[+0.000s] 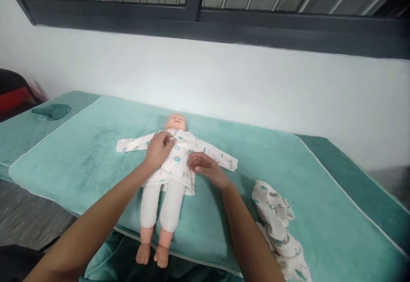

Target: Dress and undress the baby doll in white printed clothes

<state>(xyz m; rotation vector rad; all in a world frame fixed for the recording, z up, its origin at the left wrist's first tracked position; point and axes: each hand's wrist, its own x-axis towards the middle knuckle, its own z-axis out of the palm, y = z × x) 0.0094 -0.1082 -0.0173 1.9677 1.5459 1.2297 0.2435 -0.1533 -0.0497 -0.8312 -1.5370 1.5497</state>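
A baby doll (176, 122) lies on its back, head toward the wall, in a white patterned baby shirt (179, 156) with both sleeves spread wide. Its legs are covered in white cloth down to the bare feet, which hang past the mat's near edge. My left hand (160, 148) rests at the upper front of the shirt, its fingers curled closed on the fabric just below the neck. Beside the shirt's right side is my right hand (206, 166), fingers loosely bent and apart, holding nothing. Whether its fingertips touch the cloth is hard to tell.
A crumpled patterned white garment (275, 226) lies right of my right forearm. The doll rests on a light green mat (105, 124) over a darker green cover. At the far left sits a small green cushion (53, 111). Behind are a white wall and a barred window.
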